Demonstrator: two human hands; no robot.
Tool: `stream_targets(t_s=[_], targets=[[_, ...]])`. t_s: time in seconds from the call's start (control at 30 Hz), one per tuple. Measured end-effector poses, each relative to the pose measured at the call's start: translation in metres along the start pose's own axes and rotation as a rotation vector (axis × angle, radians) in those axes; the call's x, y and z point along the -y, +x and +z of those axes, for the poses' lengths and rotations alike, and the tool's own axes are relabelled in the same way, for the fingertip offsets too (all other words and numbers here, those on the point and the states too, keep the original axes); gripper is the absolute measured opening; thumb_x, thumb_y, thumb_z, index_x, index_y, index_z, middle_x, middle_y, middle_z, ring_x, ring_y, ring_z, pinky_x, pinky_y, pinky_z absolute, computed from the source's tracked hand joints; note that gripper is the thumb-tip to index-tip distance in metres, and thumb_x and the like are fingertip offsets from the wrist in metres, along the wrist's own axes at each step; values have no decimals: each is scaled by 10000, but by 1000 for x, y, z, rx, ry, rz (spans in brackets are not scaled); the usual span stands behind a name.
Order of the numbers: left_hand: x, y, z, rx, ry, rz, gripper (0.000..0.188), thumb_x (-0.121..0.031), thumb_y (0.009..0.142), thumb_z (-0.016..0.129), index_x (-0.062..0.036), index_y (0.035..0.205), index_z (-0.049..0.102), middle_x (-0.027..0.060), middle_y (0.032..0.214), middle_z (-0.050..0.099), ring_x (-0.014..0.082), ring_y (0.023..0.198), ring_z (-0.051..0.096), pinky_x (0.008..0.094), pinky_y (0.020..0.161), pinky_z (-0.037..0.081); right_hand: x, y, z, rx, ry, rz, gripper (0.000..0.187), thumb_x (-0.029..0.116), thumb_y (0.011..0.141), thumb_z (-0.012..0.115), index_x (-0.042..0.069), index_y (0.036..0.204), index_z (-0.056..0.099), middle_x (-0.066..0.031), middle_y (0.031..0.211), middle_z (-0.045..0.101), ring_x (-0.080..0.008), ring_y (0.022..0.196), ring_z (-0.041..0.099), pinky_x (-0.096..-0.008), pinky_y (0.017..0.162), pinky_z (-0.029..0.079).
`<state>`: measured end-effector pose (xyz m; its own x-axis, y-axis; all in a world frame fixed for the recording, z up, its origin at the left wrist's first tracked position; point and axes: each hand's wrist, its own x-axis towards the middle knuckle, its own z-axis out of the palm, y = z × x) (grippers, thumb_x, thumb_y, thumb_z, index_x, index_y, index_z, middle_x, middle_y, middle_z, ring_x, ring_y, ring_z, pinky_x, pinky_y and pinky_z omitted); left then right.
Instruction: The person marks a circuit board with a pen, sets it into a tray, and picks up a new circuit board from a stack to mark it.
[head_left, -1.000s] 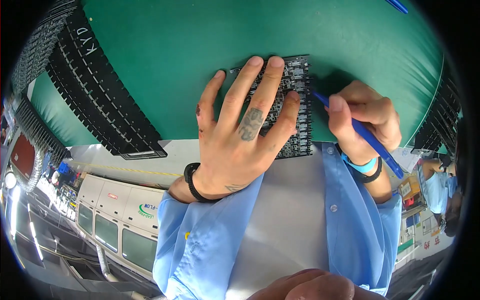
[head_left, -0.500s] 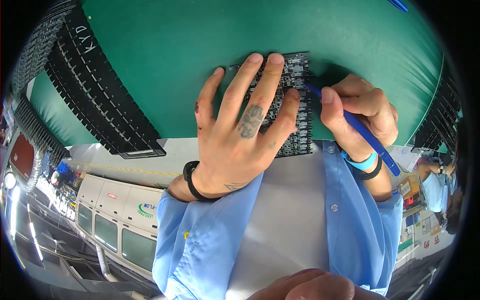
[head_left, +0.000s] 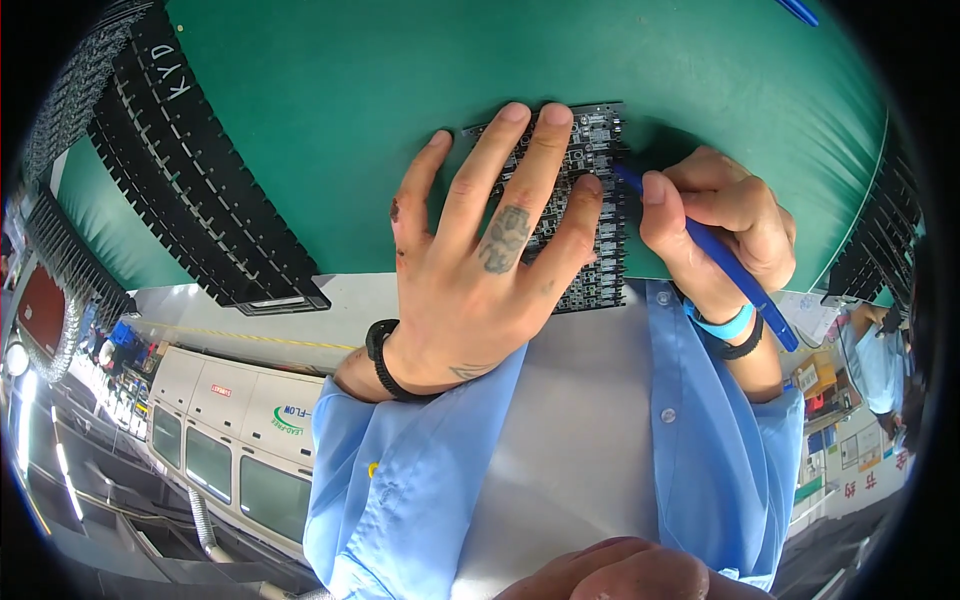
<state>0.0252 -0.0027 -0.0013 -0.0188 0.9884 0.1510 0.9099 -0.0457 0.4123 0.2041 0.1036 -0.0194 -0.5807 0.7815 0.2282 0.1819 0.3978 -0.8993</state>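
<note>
A black circuit board panel [head_left: 604,240] full of small components lies at the near edge of the green table. Across it rests my left hand [head_left: 480,230], fingers spread and flat, covering much of its left and middle. My right hand [head_left: 725,220] is closed round a blue pen-like tool [head_left: 735,262]. The tool slants up to the left, its tip at the board's right edge near the upper part. Whether the tip touches the board, I cannot tell.
Black slotted racks [head_left: 205,170] stand along the table's left side, with more black boards [head_left: 885,220] at the far right. Another blue pen-like thing [head_left: 798,12] lies at the far edge. A white machine [head_left: 235,430] and a person in blue [head_left: 872,365] are beyond the green table [head_left: 330,80].
My hands and the tool hold nearly the same pose. The board and left hand have shifted very slightly. At the far right the person in blue has changed posture.
</note>
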Motion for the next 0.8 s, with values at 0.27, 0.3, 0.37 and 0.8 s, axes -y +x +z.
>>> stream_targets(t_s=[0.27, 0.3, 0.37, 0.8], targets=[[0, 0, -3, 19, -9, -3, 131, -231, 866, 764, -177, 985, 751, 96, 1372, 713, 288, 1272, 659, 523, 1041, 455, 5, -16, -5, -38, 96, 58, 313, -118, 868, 783, 37, 894, 513, -155, 752, 699, -182, 582, 607, -308, 527, 466], [0, 0, -4, 29, -10, -5, 131, -228, 867, 761, -178, 987, 751, 96, 1373, 713, 288, 1274, 659, 523, 1044, 453, 6, -19, -5, -18, 104, 46, 311, -118, 872, 780, 37, 898, 512, -152, 751, 696, -182, 580, 604, -308, 525, 464], [1, 0, -3, 23, -9, -3, 133, -234, 869, 758, -179, 990, 751, 95, 1376, 711, 287, 1275, 658, 523, 1045, 453, 6, -19, -5, 3, 112, 35, 310, -117, 875, 777, 38, 902, 511, -150, 749, 694, -182, 579, 601, -309, 523, 461], [1, 0, -3, 32, -10, 4, 181, -320, 895, 732, -174, 1000, 752, 99, 1388, 703, 289, 1286, 650, 525, 1055, 445, 2, -14, 3, -67, 91, 18, 293, -121, 792, 846, 27, 832, 596, -112, 722, 682, -192, 547, 608, -298, 493, 467]])
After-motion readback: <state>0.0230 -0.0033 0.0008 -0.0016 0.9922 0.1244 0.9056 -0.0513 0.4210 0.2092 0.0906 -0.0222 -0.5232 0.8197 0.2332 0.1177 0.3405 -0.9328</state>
